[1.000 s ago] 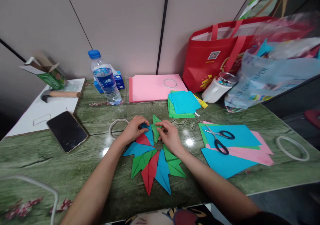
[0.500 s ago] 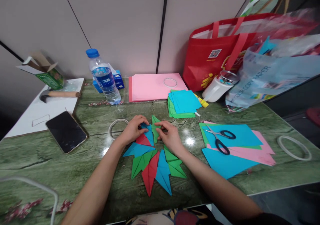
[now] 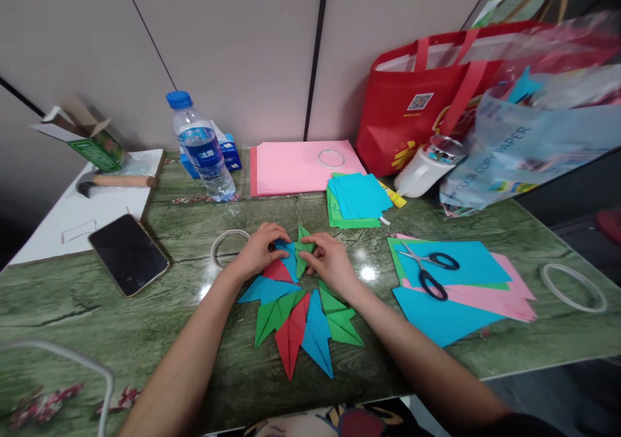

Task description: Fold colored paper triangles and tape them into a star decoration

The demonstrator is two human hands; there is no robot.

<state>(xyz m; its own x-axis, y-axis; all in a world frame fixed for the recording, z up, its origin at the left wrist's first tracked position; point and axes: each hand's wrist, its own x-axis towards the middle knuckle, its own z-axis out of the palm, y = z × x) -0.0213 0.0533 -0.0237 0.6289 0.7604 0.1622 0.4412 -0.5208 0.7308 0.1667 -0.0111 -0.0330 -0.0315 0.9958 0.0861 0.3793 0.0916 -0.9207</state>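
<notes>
Folded paper pieces in blue, green and red lie joined in an open ring on the table. My left hand is closed on a blue folded paper piece at the ring's far end. Right beside it, my right hand pinches a green folded paper piece between thumb and fingers, its tip pointing away from me. The two pieces touch or overlap at their edges; which, I cannot tell. Nearer me are a red piece, a blue piece and a green piece at the ring's right end.
Scissors lie on coloured sheets at the right. Behind my hands are a stack of paper squares, pink sheets and a water bottle. A phone and a hammer lie left; a red bag stands back right.
The green piece in my right hand has shifted slightly and turned against the blue piece. My left hand has stayed in place, and the ring lies as before.
</notes>
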